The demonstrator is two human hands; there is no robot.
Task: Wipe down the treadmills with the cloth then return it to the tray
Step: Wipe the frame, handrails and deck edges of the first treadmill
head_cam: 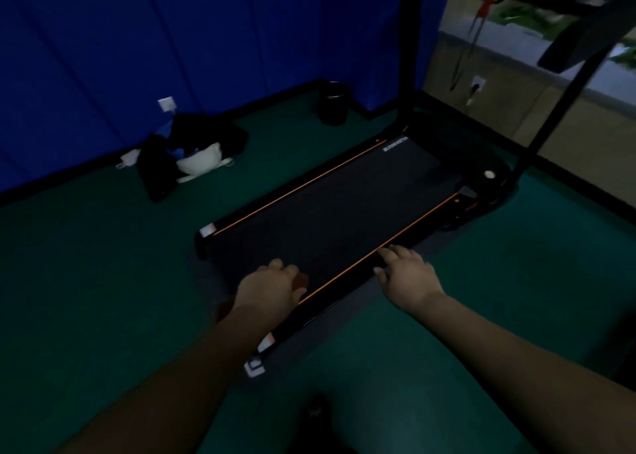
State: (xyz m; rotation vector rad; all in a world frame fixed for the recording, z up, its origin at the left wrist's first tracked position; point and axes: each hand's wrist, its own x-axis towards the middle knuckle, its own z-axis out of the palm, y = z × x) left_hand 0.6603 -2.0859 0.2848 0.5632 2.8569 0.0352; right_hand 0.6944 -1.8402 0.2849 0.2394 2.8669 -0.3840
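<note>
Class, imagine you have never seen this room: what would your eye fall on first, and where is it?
First, the black treadmill with orange stripes along its belt, lying slantwise across the green floor. Next, two bare arms reaching in from below: the left hand over the belt's near end with something brownish under it, the right hand on the near side rail. Behind stands a blue wall.

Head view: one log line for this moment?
left hand on cloth, treadmill belt | right hand open on side rail | tray unseen

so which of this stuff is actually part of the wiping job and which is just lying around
Part of the job:
treadmill
orange-brown cloth, under the left hand
right hand, open on the near side rail

Just lying about:
pile of dark clothes and a white bag
black bin
</note>
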